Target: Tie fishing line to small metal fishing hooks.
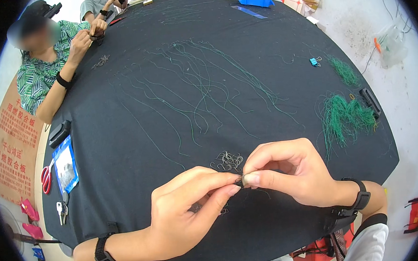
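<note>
Handcraft workshop: thread-strewn worktable (271, 43)

The tiny thing (242, 180) pinched between both hands' fingertips (251, 178) is too small to tell.

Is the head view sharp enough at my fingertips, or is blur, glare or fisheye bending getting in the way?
Head view: left hand and right hand are sharp and evenly lit, without glare; the tiny piece pinched between them is too small to identify. The black table bows toward the rim, dark vignette fills the corners, and the green threads stay distinct.
</note>
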The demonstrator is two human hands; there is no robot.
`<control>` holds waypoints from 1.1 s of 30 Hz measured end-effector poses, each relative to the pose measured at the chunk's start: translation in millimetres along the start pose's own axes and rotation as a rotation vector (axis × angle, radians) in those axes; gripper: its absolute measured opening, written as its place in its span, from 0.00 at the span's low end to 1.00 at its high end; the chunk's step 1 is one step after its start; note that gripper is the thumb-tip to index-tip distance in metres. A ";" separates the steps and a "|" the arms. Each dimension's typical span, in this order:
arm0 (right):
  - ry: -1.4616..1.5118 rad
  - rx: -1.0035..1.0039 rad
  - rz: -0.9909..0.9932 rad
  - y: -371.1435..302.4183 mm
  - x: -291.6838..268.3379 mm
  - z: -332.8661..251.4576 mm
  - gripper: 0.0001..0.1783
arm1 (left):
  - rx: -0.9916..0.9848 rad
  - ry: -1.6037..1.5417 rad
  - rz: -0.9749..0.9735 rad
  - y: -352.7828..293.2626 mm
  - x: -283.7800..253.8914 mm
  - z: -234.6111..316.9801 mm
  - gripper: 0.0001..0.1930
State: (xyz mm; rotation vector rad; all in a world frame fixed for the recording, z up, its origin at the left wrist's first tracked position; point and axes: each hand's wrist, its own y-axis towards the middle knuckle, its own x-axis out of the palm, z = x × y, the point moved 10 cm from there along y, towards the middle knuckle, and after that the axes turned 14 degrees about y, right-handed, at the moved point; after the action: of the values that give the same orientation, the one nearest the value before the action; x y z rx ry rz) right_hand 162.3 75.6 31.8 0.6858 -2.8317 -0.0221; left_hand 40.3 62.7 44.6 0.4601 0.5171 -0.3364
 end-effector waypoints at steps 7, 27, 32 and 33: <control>0.108 0.103 0.028 -0.1 -2.5 7.5 0.04 | 0.041 0.011 0.017 1.0 -2.1 4.6 0.07; 0.333 0.121 -0.072 1.2 5.9 13.6 0.06 | -0.010 -0.118 0.060 2.3 -6.4 -6.1 0.16; 0.194 0.080 -0.076 -1.7 8.2 12.0 0.05 | 0.367 0.424 0.145 3.2 -16.3 38.4 0.12; 0.146 0.072 -0.063 -1.5 8.1 11.1 0.06 | 0.384 0.417 0.220 1.9 -17.0 37.3 0.14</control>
State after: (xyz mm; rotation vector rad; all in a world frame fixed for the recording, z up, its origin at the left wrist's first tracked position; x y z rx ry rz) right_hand 153.5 70.1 22.6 0.7595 -2.6819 0.1146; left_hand 41.8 48.9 83.2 0.9633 0.8033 -0.1239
